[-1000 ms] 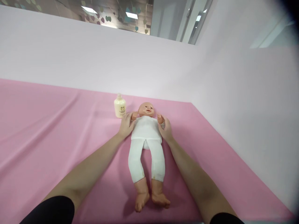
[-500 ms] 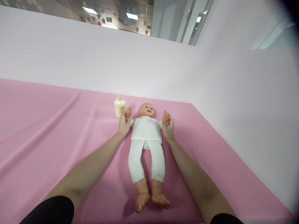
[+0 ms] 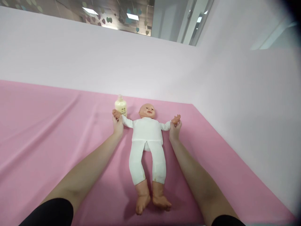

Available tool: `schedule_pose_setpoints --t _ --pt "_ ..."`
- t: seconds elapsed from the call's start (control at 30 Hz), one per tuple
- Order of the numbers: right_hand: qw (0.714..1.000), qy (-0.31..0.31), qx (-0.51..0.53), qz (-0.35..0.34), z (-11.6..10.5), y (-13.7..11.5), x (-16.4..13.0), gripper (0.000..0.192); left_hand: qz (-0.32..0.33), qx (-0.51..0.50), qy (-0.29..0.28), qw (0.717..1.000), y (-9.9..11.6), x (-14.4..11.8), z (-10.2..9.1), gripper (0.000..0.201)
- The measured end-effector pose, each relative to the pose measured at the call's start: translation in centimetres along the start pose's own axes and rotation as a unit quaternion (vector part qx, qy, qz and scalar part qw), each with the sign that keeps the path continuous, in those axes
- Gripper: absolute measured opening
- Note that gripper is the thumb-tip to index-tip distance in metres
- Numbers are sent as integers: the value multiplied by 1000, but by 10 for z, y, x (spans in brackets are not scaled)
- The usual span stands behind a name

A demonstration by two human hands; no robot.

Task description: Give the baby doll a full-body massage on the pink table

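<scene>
A baby doll (image 3: pixel 147 131) with a white cloth body lies on its back, its head away from me and its bare feet toward me. Both of its arms are stretched out sideways. My left hand (image 3: pixel 118 124) is closed round the doll's wrist on the left, just in front of a pump bottle of pale yellow liquid (image 3: pixel 120 106). On the other side, my right hand (image 3: pixel 175 129) grips the doll's other wrist, with the small plastic hand showing above my fingers. The doll's legs rest slightly apart on the pink surface.
The pink sheet (image 3: pixel 58 131) beneath the doll has several creases on the left. A white wall (image 3: pixel 105 62) rises behind it, and another white wall (image 3: pixel 254 110) runs along the right. Above the back wall a window (image 3: pixel 131 18) shows ceiling lights and hanging hearts.
My hands have moved apart, drawing the doll's arms outward from beside its head to nearly straight out. The doll's body, its legs and the bottle have stayed in place.
</scene>
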State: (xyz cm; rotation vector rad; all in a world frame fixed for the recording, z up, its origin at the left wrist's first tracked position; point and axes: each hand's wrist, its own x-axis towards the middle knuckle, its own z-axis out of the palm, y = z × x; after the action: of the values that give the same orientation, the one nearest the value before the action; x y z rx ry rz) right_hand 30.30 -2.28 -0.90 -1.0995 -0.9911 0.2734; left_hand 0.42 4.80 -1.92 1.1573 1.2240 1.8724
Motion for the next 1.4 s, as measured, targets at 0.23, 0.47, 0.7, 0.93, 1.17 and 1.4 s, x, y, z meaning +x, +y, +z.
schedule_pose_setpoints --t 0.23,0.47,0.7,0.93,1.17,1.4 --pt "981 -153 -64 -98 9 -31 -17 52 179 121 -176 960 35 -24 3 41" --pt "911 -273 -206 -232 10 -34 -21 48 327 297 -326 836 39 -38 8 41" --pt "944 -224 -170 -174 9 -33 -22 47 269 227 -257 900 42 -37 8 42" --pt "995 -90 31 -39 10 -33 -14 56 50 20 -85 995 25 -18 3 37" --pt "991 60 71 92 -1 -6 1 58 -111 -61 53 990 9 -4 -1 27" --pt "998 -5 56 3 4 -20 -5 56 9 -17 -26 999 17 -10 1 33"
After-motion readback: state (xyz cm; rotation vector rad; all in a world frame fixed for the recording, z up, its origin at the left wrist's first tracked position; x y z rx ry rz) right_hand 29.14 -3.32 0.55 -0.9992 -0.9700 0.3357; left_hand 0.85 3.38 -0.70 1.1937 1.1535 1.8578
